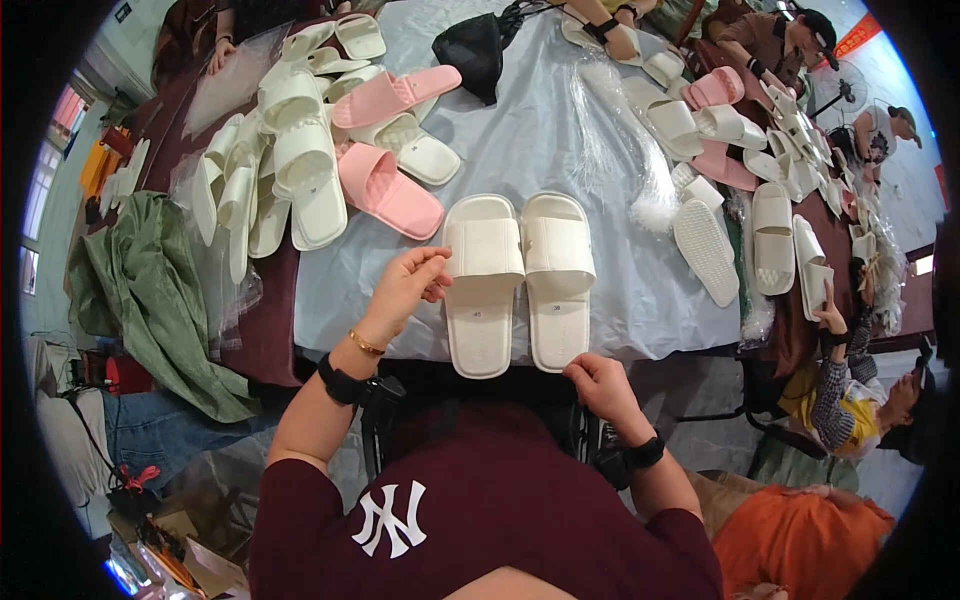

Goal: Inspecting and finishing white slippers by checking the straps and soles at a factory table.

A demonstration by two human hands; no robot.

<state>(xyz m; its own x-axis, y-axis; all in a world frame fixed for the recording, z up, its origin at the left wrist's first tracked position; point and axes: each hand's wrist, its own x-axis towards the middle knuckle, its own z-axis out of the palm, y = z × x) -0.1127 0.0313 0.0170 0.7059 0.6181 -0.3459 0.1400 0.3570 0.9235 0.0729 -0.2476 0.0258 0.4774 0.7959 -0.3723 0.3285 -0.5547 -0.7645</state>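
Observation:
Two cream-white slide slippers lie side by side, soles down, in front of me, their heels at the table's near edge. My left hand [412, 282] is beside the strap of the left slipper [480, 320], with its fingers curled and fingertips at the strap's outer side. Whatever those fingers pinch, if anything, is too small to tell. At the heel of the right slipper [560, 315], the thumb and forefinger of my right hand [603, 388] close on its outer corner. A pale plastic sheet [380, 310] lies beneath the pair.
A heap of white slippers [310, 170] with pink slippers [390, 190] lies at left. More white slippers [773, 240] fill the right side. Clear plastic bags [630, 140] and a black bag [475, 55] lie farther back. Green cloth [150, 290] hangs at left. Several people sit around.

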